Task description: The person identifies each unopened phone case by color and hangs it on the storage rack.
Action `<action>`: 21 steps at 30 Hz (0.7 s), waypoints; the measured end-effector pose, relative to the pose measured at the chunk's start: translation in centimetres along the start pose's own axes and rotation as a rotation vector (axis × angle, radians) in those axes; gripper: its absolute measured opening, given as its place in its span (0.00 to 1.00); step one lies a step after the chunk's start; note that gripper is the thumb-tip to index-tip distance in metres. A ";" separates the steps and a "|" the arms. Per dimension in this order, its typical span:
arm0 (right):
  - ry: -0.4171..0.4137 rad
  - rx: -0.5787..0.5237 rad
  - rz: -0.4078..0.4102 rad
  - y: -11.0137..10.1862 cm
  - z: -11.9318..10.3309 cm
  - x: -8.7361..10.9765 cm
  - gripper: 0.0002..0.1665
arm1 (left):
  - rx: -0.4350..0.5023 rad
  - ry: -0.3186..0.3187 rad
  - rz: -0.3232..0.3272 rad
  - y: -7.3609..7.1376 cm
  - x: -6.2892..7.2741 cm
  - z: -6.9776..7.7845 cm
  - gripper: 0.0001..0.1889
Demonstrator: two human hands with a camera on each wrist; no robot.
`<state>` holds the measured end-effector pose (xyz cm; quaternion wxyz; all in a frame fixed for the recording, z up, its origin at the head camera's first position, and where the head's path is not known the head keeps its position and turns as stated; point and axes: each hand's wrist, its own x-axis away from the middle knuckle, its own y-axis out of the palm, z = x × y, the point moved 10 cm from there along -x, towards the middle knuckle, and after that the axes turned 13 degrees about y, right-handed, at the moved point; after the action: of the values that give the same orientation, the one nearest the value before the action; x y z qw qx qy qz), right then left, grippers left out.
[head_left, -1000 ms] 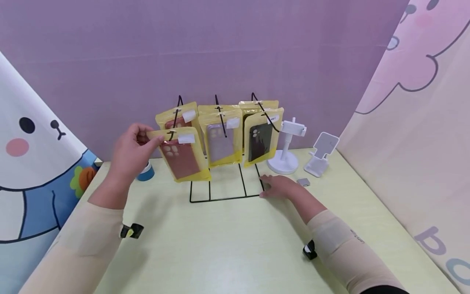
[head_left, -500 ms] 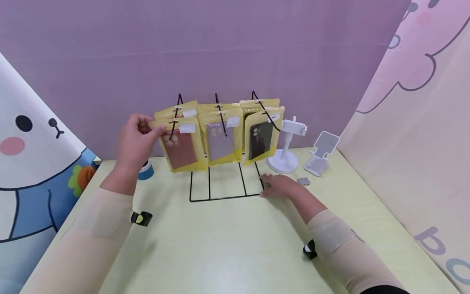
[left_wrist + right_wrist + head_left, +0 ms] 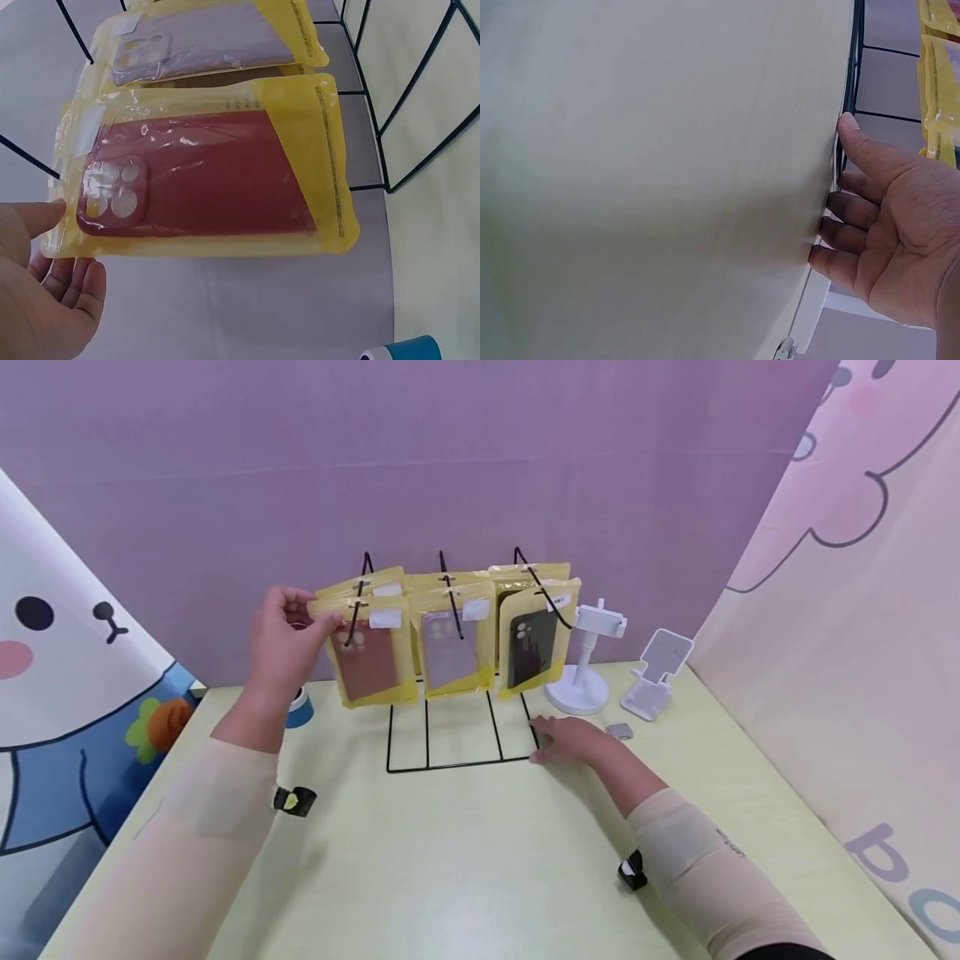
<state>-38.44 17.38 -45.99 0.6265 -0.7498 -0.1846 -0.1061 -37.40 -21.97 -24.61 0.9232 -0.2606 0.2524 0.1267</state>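
My left hand (image 3: 281, 639) pinches the top left corner of a yellow-edged bag holding a red phone case (image 3: 202, 176). The bag hangs at the front of the left arm of a black wire display rack (image 3: 450, 767), its slot around the wire. Another bagged phone case hangs behind it. Bagged lilac (image 3: 450, 647) and black (image 3: 531, 647) phone cases hang in front on the middle and right arms. My right hand (image 3: 570, 742) rests at the front right corner of the rack's base. In the right wrist view its thumb touches the wire, fingers extended and spread.
A white round-based phone stand (image 3: 577, 689) and a white folding phone stand (image 3: 648, 681) are right of the rack. A small grey square piece (image 3: 620, 732) lies near my right hand. A blue and white round object (image 3: 300, 710) stands behind my left wrist. A purple curtain (image 3: 480, 460) backs the table.
My left hand has risen and moved slightly right, lifting the bagged red phone case, which now hangs more level with the other front bags. My right hand stays at the rack base.
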 end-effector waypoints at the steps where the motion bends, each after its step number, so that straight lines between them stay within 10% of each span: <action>1: 0.002 -0.002 0.000 0.0 0.0 0.0 0.48 | 0.007 -0.001 -0.002 0.0 0.1 0.0 0.30; 14: 0.002 -0.003 -0.007 -0.1 -0.1 -0.1 0.47 | -0.013 0.116 0.017 -1.4 4.3 1.9 0.28; 21: 0.033 0.009 -0.024 -0.4 0.4 0.0 0.48 | -0.080 0.158 -0.199 1.0 7.5 2.0 0.25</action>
<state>-38.60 17.84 -45.73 0.6316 -0.7428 -0.1835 -0.1251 -30.71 -19.31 -27.55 0.8973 -0.3303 0.2918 0.0237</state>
